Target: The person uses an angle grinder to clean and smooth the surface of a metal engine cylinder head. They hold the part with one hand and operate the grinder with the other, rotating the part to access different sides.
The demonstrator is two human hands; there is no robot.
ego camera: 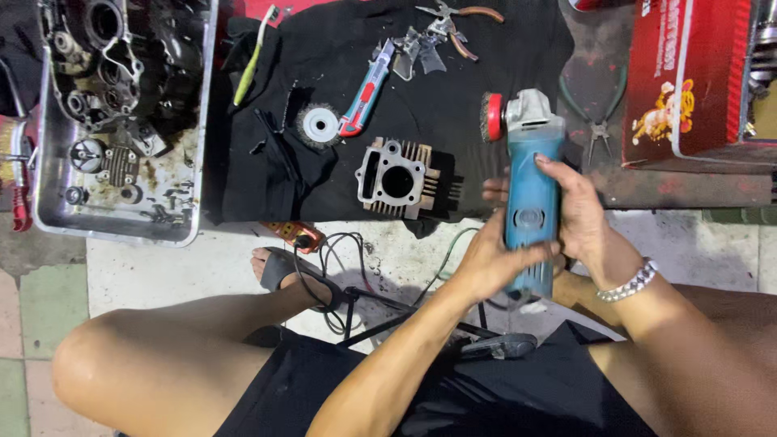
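Bare arms and legs; black shorts (340, 388); silver chain bracelet (627, 283) on right wrist; dark sandal (279, 267).

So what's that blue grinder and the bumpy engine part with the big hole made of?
The angle grinder, held by both hands, looks like a blue plastic body, smooth and matte, with a grey cast-metal head. The engine cylinder seems bare cast aluminium: dull silver-grey, rough, with thin fins that look browned, perhaps by dirt or rust.

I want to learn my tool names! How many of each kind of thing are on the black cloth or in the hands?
Angle grinder, held by left hand and right hand: 1
Engine cylinder: 1
Loose wire wheel: 1
Utility knife: 1
Toothbrush: 1
Orange-handled pliers: 1
Total: 6
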